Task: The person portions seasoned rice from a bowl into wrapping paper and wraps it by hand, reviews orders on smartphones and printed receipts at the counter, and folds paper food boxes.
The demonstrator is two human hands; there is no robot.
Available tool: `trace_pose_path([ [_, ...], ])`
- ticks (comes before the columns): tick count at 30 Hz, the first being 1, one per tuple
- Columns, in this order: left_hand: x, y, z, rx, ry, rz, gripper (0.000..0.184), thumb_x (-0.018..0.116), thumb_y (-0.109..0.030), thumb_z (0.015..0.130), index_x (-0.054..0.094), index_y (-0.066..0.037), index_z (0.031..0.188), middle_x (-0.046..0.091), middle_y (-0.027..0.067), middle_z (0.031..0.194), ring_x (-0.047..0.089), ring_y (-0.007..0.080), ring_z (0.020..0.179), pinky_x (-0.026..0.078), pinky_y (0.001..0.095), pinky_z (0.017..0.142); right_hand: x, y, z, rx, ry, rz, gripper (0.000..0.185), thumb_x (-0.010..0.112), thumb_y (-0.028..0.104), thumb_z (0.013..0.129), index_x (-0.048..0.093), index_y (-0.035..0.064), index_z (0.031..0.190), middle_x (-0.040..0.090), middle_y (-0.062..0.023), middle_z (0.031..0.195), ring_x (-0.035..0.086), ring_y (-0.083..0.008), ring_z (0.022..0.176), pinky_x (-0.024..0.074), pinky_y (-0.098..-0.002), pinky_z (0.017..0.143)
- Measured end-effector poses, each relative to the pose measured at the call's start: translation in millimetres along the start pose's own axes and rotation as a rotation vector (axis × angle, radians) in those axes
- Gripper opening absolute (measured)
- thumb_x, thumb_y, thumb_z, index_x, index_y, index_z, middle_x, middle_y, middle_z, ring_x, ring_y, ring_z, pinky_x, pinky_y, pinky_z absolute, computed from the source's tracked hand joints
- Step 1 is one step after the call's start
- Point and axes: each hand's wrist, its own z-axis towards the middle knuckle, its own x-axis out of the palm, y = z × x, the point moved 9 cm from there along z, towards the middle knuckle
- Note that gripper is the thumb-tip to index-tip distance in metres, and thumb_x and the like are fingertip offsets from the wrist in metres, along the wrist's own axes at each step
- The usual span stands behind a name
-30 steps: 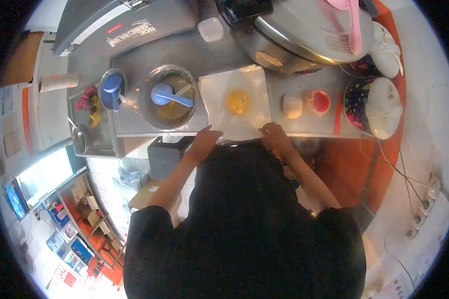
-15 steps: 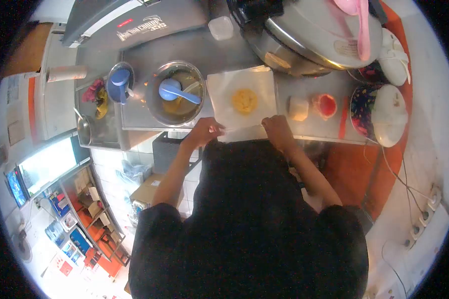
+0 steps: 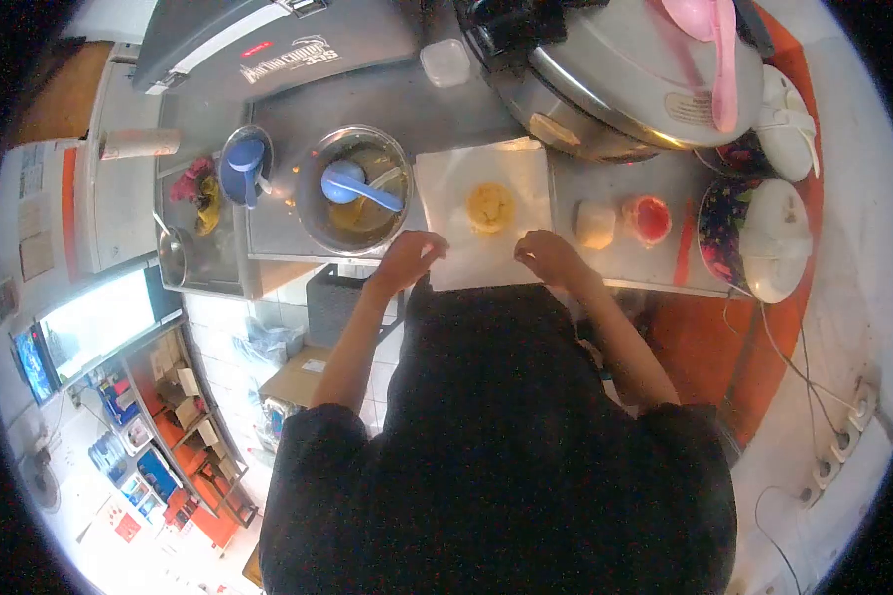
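Note:
A stack of pale wrapping paper (image 3: 442, 188) lies flat at the counter's near edge, with a round yellow mound of food (image 3: 490, 207) in its middle. My left hand (image 3: 409, 262) is at the near left corner of the paper, thumb and fingers closed on its edge. Opposite it, my right hand (image 3: 558, 261) pinches the near right part of the paper with curled fingers. Both hands stay on the near side of the food, apart from it. The exact grip of the fingertips is hard to make out.
Left of the paper stands a metal bowl (image 3: 306, 220) holding a blue ladle (image 3: 345, 182). To the right are a beige block (image 3: 594, 225) and a small container with red contents (image 3: 649, 219). A large steel pot (image 3: 625, 59) and a white-lidded pot (image 3: 776, 240) stand beyond.
My hands have moved slightly inward over the near part of the paper, the right hand most. The food stays in the middle of the paper. The whole view has shifted a little.

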Motion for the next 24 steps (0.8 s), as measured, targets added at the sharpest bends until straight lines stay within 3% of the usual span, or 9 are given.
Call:
trace_pose_path([
  [3,9.4,-26.6,-5.8,0.114,0.012,0.042,0.029,0.072,-0.028,0.088,0.072,-0.004,0.104,0.072,0.0115,0.097,0.069,0.0253,0.093,0.053,0.0365,0.085,0.9,-10.6,2.7,0.169,-0.008,0.022,0.017,0.059,0.023,0.092,0.062,0.0072,0.099,0.067,-0.0112,0.100,0.061,-0.0339,0.096,0.0473,-0.0439,0.084],
  [6,10.7,-43.8,-15.3,0.451,-0.216,0.200,0.031,0.071,-0.032,0.087,0.071,-0.005,0.100,0.070,0.0122,0.097,0.067,0.0312,0.086,0.052,0.0378,0.083,-13.0,-15.3,3.1,0.351,-0.056,0.124,0.018,0.060,0.022,0.092,0.062,0.0071,0.101,0.067,-0.0116,0.099,0.063,-0.0345,0.093,0.0488,-0.0450,0.082],
  [9,17.3,-4.6,4.6,0.201,-0.289,0.237,0.026,0.069,-0.029,0.089,0.070,-0.005,0.100,0.070,0.0146,0.093,0.066,0.0344,0.089,0.052,0.0412,0.082,-25.8,-27.5,-2.6,0.246,-0.158,0.208,0.018,0.065,0.017,0.088,0.062,0.0070,0.103,0.068,-0.0110,0.094,0.065,-0.0328,0.088,0.0505,-0.0452,0.078],
  [11,-2.9,-0.5,8.2,0.082,-0.575,-0.183,0.022,0.061,-0.023,0.093,0.068,-0.004,0.101,0.069,0.0167,0.090,0.065,0.0391,0.089,0.052,0.0460,0.079,-32.6,-37.6,-5.6,0.096,-0.217,0.266,0.021,0.069,0.015,0.086,0.062,0.0069,0.104,0.068,-0.0106,0.091,0.066,-0.0316,0.085,0.0512,-0.0450,0.076],
  [15,-5.5,-1.3,32.3,0.061,-0.659,0.060,0.021,0.052,-0.017,0.096,0.066,-0.002,0.098,0.067,0.0206,0.089,0.065,0.0414,0.086,0.051,0.0496,0.078,-66.7,-83.5,8.9,0.352,-0.422,0.375,0.028,0.072,0.012,0.081,0.062,0.0067,0.107,0.068,-0.0119,0.091,0.067,-0.0290,0.086,0.0519,-0.0428,0.073],
  [17,1.0,47.8,39.9,-0.153,-0.846,0.038,0.023,0.053,-0.023,0.099,0.060,-0.003,0.093,0.065,0.0252,0.089,0.065,0.0413,0.085,0.050,0.0491,0.070,-69.6,-93.5,17.7,0.487,-0.468,0.415,0.030,0.073,0.013,0.081,0.062,0.0064,0.108,0.068,-0.0131,0.092,0.066,-0.0295,0.086,0.0521,-0.0422,0.073],
  [20,12.9,56.3,51.4,-0.326,-0.664,0.149,0.024,0.049,-0.027,0.100,0.058,-0.005,0.100,0.065,0.0268,0.091,0.065,0.0445,0.086,0.049,0.0539,0.069,-61.5,-92.3,27.2,0.633,-0.525,0.334,0.036,0.069,0.011,0.081,0.060,0.0053,0.115,0.064,-0.0113,0.103,0.062,-0.0255,0.096,0.0503,-0.0382,0.080],
  [22,17.2,61.8,53.1,-0.340,-0.669,0.169,0.025,0.048,-0.029,0.100,0.057,-0.007,0.104,0.066,0.0269,0.090,0.065,0.0451,0.086,0.049,0.0555,0.069,-76.0,-43.9,21.8,0.565,-0.661,-0.274,0.042,0.065,0.009,0.080,0.057,0.0055,0.121,0.060,-0.0141,0.119,0.058,-0.0270,0.108,0.0476,-0.0398,0.087],
  [24,18.7,61.9,52.1,-0.358,-0.674,0.185,0.026,0.047,-0.031,0.101,0.056,-0.009,0.109,0.066,0.0269,0.089,0.065,0.0457,0.085,0.049,0.0571,0.069,-7.4,-29.8,40.9,0.291,-0.408,-0.390,0.052,0.058,0.007,0.081,0.052,0.0045,0.132,0.049,-0.0185,0.138,0.048,-0.0337,0.125,0.0403,-0.0442,0.102],
])
